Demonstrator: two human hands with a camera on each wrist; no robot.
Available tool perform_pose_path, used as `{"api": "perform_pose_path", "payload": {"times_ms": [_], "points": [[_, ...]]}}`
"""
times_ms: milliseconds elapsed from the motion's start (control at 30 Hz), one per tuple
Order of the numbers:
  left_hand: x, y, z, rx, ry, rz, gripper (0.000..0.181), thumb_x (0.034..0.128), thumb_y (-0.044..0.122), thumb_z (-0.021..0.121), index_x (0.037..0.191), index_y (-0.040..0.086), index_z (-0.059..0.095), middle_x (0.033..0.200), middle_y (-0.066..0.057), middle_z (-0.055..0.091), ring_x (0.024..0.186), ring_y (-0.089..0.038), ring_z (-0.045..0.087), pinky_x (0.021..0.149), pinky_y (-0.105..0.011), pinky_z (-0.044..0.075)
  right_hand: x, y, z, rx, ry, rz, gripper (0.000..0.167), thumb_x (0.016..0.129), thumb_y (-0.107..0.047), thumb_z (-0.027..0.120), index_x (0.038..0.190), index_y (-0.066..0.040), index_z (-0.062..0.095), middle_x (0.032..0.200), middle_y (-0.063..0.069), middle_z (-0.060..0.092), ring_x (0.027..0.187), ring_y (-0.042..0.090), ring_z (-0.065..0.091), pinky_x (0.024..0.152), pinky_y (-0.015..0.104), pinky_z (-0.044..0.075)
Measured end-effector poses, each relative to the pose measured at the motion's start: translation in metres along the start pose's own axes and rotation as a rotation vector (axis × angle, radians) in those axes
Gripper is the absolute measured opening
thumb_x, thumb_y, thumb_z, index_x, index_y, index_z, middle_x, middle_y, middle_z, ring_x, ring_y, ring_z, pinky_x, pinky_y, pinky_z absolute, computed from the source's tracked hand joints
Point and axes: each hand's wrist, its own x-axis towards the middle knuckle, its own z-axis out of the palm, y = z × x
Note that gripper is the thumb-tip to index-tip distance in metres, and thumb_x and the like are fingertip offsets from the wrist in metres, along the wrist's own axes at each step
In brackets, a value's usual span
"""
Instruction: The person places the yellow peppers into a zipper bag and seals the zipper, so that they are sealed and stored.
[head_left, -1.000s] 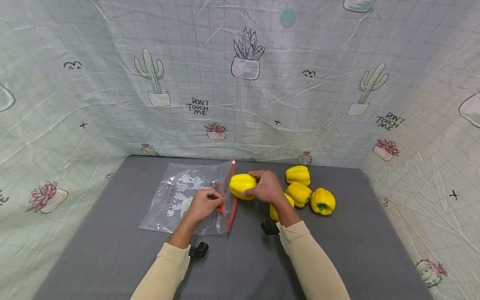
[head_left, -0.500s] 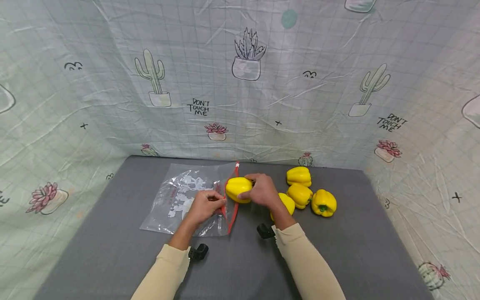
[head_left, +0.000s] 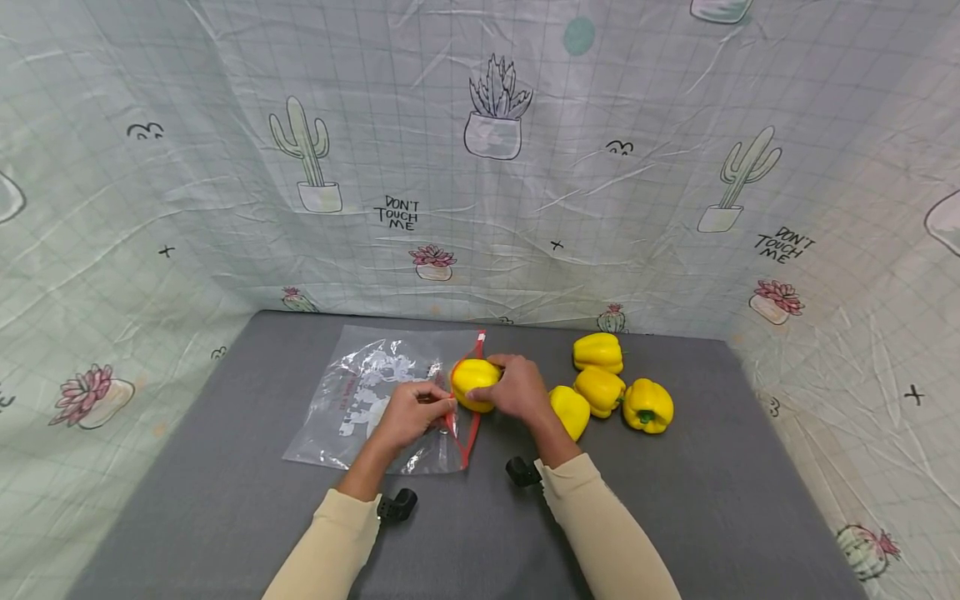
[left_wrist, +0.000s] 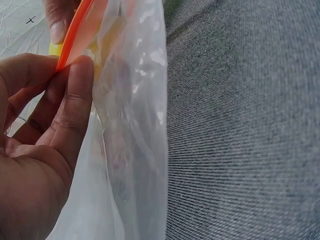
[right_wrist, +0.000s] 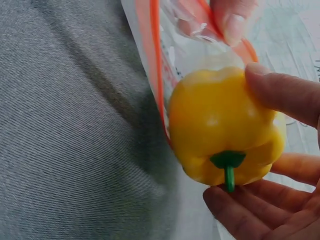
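A clear zip bag with a red-edged mouth lies on the table, its mouth facing right. My left hand pinches the upper layer of that red edge between thumb and fingers, holding the mouth apart. In my right hand is a yellow bell pepper, gripped with the thumb on one side and fingers on the other. The pepper's blunt end sits within the bag's mouth, while its green stem points back out, as the right wrist view shows. From the left wrist view, some yellow shows through the plastic.
To the right of my right hand several more yellow bell peppers lie grouped, one close by my right wrist. The grey table ends at a printed fabric curtain at the back and sides.
My right hand has moved left and slightly nearer with the pepper, bringing its end into the bag's mouth. The left hand keeps its pinch, and the bag has shifted slightly right.
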Motion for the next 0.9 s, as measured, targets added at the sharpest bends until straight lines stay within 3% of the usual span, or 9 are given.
{"api": "perform_pose_path", "payload": {"times_ms": [300,667,900], "points": [[0.001,-0.002,0.0,-0.004,-0.011,0.026,0.016,0.0919,0.004,0.076,0.097,-0.012,0.075,0.078,-0.008,0.074,0.066,-0.013,0.067,0.063,-0.024,0.059,-0.005,0.008,0.017,0.066,0.067,-0.005,0.071,0.083,-0.045,0.087,0.14,-0.009,0.064,0.128,0.012,0.071,0.101,0.028,0.065,0.088,0.041,0.058],[0.002,-0.003,0.0,0.009,-0.022,0.057,0.017,0.0908,0.003,0.078,0.097,-0.013,0.075,0.084,-0.016,0.075,0.066,-0.013,0.067,0.064,-0.024,0.06,-0.01,0.016,0.023,0.251,-0.011,-0.022,0.071,0.083,-0.014,0.086,0.147,-0.007,0.057,0.142,0.016,0.063,0.119,0.035,0.066,0.1,0.049,0.058],[0.0,0.002,0.002,0.016,-0.029,0.073,0.017,0.09,0.002,0.078,0.096,-0.013,0.075,0.083,-0.02,0.074,0.064,-0.011,0.065,0.061,-0.023,0.057,-0.011,0.019,0.027,0.294,0.039,-0.008,0.069,0.082,-0.017,0.088,0.143,-0.005,0.059,0.137,0.017,0.066,0.12,0.035,0.068,0.101,0.05,0.058]]}}
